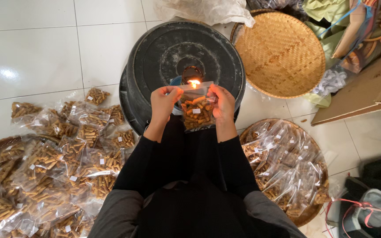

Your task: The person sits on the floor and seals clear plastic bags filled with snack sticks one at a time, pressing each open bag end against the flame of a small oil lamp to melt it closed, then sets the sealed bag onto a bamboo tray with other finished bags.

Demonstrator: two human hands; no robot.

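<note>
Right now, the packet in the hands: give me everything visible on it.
The packet is a small clear plastic bag filled with short brown stick-shaped snacks, with a small white label inside. It is held upright, its top edge stretched between the left hand and right hand, right at a small flame over an upturned black tub.

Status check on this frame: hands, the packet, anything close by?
Left hand and right hand pinch the clear snack packet by its top corners. Packet top sits at the small flame on the upturned black tub. Nothing between.
</note>
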